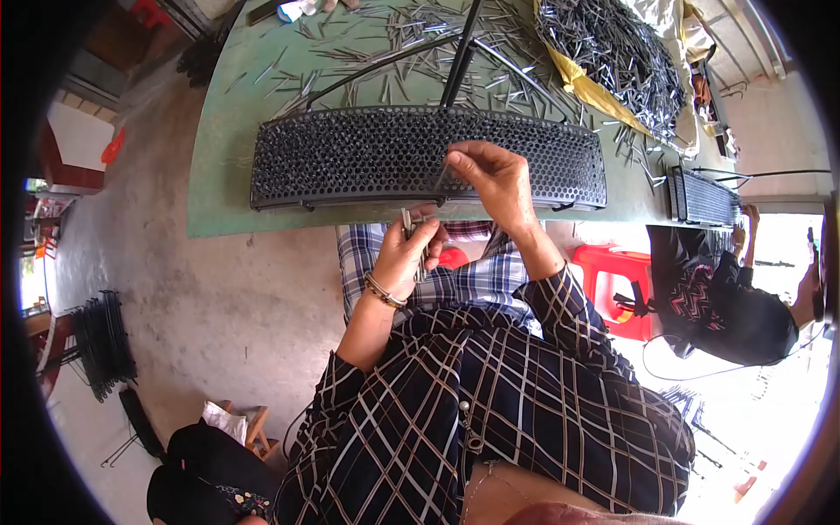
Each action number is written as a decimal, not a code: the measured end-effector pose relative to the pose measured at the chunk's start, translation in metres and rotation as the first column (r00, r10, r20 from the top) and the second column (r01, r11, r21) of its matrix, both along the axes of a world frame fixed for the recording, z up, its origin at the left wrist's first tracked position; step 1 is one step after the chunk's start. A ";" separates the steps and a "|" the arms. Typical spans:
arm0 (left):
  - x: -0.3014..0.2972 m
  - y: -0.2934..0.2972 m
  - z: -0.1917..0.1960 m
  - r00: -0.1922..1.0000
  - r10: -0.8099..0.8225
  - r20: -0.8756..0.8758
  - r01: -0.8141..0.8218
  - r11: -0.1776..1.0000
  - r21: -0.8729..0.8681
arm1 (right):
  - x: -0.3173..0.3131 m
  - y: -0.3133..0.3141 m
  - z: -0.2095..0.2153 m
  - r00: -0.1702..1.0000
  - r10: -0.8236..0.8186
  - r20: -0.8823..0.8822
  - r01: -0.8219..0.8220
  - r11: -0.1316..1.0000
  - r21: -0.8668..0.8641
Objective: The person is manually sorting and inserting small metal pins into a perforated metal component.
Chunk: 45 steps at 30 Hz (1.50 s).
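Note:
A long, curved black panel full of round holes (525, 166) lies along the near edge of the green table. Its left part looks densely filled with glossy dark pieces, while plain holes show on the right. Over the middle of the panel, my right hand (507, 184) pinches one thin dark strip between thumb and forefinger, its lower end close to the holes. Below the table edge my left hand (407, 252) is closed around a small bundle of slim greyish strips (408, 224). Black rods (457, 74) rise from behind the panel.
Loose strips (402, 39) are strewn across the green table (219, 166). A yellow-edged sack (604, 52) heaped with them stands at the far right. Another person (731, 297) works at a similar panel (709, 199) beside a red stool (617, 262). Black rods stand at left.

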<state>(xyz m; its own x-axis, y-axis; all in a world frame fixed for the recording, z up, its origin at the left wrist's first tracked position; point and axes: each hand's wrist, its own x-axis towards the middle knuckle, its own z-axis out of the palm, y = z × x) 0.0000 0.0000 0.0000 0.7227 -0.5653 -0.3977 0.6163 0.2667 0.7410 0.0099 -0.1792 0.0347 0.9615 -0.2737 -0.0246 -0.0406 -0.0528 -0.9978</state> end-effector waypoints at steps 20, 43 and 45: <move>0.001 0.010 -0.002 0.963 -0.136 -0.233 0.067 0.957 -0.283 | 0.010 0.021 -0.018 0.882 0.173 0.439 0.234 0.647 -0.726; 0.001 -0.001 -0.002 0.994 -0.040 -0.100 0.031 0.995 -0.094 | -0.022 0.000 0.008 0.954 0.174 -0.245 -0.224 0.955 -0.195; -0.001 -0.005 -0.004 0.993 -0.021 -0.113 0.013 0.997 -0.073 | -0.022 -0.001 0.006 0.949 0.159 -0.271 -0.223 0.949 -0.223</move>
